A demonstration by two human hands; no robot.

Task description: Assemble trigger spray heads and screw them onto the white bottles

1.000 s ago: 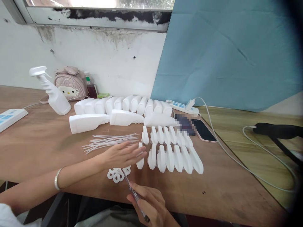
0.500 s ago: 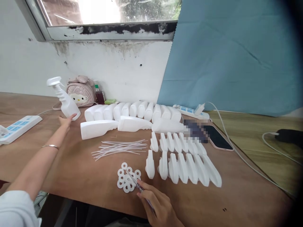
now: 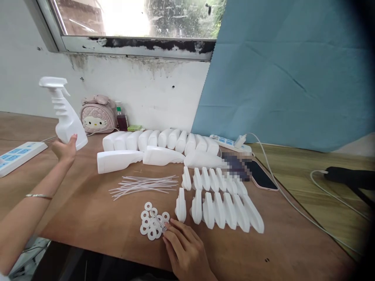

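Note:
My left hand (image 3: 65,150) is closed around the lower body of a white spray bottle (image 3: 70,127) with its trigger head on, held up tilted at the left. My right hand (image 3: 187,249) has its fingers on a thin pair of tweezers (image 3: 159,223), whose far end lies over a pile of white ring washers (image 3: 151,233); the palm hides the rest of the tool. Beyond the washers lies a loose bundle of thin white tubes (image 3: 143,185). Two rows of white trigger heads (image 3: 219,210) stand to the right of the washers.
White bottles (image 3: 133,141) lie in a row at the back, with several more bottles (image 3: 117,160) before them. Behind are a pink pouch (image 3: 98,117) and a small dark bottle (image 3: 122,121). Power strips (image 3: 22,156), a phone (image 3: 262,175) and a white cable (image 3: 288,189) lie at the sides.
My left hand has raised the spray bottle up and left, closer to me. My right hand has shifted slightly left, its fingers now covering more of the tweezers. The view has tilted a little.

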